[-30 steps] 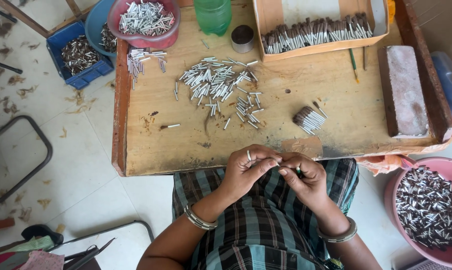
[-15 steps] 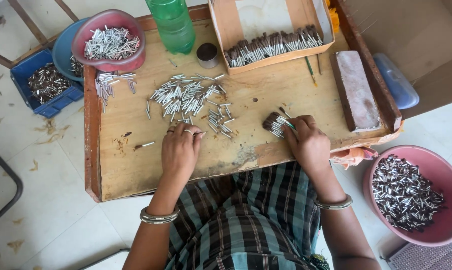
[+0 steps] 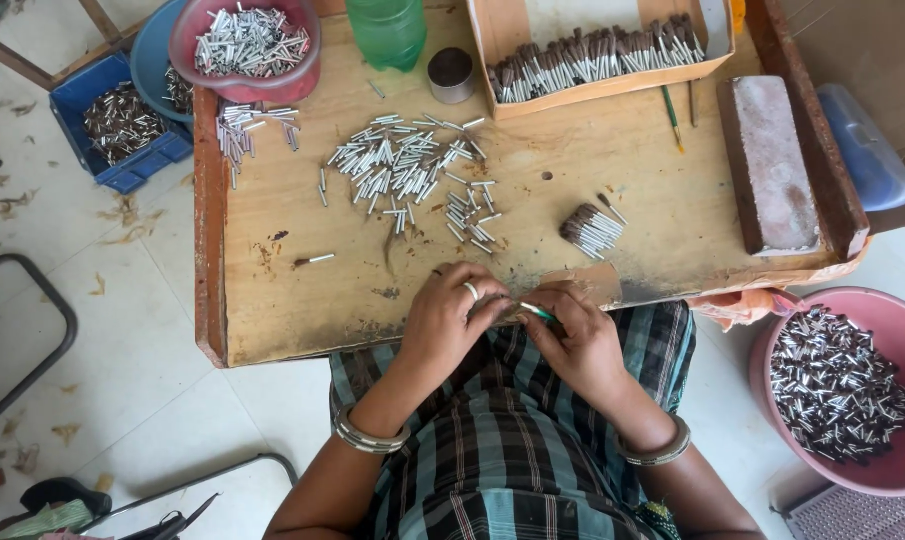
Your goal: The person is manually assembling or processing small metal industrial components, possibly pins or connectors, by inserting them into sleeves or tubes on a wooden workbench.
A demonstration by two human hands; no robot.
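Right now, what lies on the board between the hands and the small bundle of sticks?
Head view: only bare, stained wooden board lies between the hands and the bundle; the loose white sticks lie further left.

Pale tiled floor (image 3: 122, 330), scattered dry leaf scraps. Worn low wooden table with raised rim (image 3: 208, 250). Black bent metal tube frame (image 3: 42, 350) at left. Soft daylight.

Green bottle (image 3: 386, 30) at counter (image 3: 272, 300) far edge: top cut off by frame. Pink basin (image 3: 897, 470) cropped at right. Small stick (image 3: 534, 312) between hands: mostly covered by fingers (image 3: 492, 305).
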